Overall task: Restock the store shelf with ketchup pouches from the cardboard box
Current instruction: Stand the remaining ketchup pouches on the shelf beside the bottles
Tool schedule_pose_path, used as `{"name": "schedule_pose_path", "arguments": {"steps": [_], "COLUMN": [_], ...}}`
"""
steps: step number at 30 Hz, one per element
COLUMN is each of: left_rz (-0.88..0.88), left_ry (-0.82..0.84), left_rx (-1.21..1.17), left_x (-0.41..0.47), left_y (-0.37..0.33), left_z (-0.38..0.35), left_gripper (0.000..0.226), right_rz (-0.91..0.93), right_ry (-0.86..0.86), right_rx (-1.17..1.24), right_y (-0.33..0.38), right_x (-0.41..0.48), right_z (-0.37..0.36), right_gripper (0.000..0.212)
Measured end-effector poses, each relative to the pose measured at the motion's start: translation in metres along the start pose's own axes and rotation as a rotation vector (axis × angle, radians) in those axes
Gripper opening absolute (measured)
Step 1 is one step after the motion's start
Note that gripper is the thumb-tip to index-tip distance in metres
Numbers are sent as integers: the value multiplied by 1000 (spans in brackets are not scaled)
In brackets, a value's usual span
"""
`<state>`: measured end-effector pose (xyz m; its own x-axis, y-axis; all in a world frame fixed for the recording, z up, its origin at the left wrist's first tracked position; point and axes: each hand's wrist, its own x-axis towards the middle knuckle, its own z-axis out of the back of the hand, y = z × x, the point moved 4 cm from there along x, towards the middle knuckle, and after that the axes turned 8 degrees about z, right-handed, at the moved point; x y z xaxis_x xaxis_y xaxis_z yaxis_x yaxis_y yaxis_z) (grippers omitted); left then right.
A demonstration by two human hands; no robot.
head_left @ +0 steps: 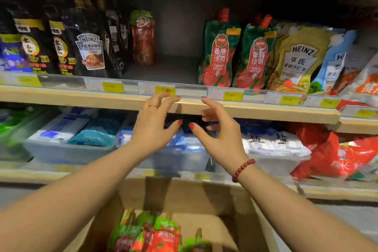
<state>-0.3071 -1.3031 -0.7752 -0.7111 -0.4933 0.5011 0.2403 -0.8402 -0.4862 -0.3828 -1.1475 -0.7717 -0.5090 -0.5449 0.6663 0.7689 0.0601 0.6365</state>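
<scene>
An open cardboard box (206,196) sits below me with several red and green ketchup pouches (151,231) standing in it. On the middle shelf (81,99) one ketchup pouch (142,37) stands far back in a gap, and two more ketchup pouches (219,51) (253,55) stand at the gap's right. My left hand (152,127) and my right hand (214,131) hover in front of the shelf's front edge, fingers spread, holding nothing.
Black Heinz sauce pouches (90,53) fill the shelf's left side, yellow and blue Heinz pouches (296,59) the right. Yellow price tags (165,90) line the shelf rail. The lower shelf holds clear bins (65,150) of white and blue packets, and red bags (335,157).
</scene>
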Motion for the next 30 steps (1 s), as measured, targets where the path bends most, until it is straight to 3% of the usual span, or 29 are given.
{"name": "schedule_pose_path", "arguments": {"steps": [5,10,15,19,26,30], "left_rz": [194,454,594,648,636,624], "left_ry": [188,376,425,401,336,282], "left_rx": [98,215,232,282,118,55], "left_x": [-98,-176,-220,-233,-234,-236], "left_y": [73,132,150,153,153,155], "left_z": [3,5,3,1,-3,-3], "left_gripper": [50,63,63,65,63,59], "right_rz": [-53,-205,-363,-412,-345,-382], "right_ry": [278,580,846,833,945,935], "right_rx": [9,54,116,296,311,299], "right_y": [-27,-54,-62,-54,-39,-36], "right_x": [-69,-144,-208,-239,-239,-241], "right_z": [-48,-101,-156,-183,-188,-193], "right_gripper": [52,53,75,96,79,80]}}
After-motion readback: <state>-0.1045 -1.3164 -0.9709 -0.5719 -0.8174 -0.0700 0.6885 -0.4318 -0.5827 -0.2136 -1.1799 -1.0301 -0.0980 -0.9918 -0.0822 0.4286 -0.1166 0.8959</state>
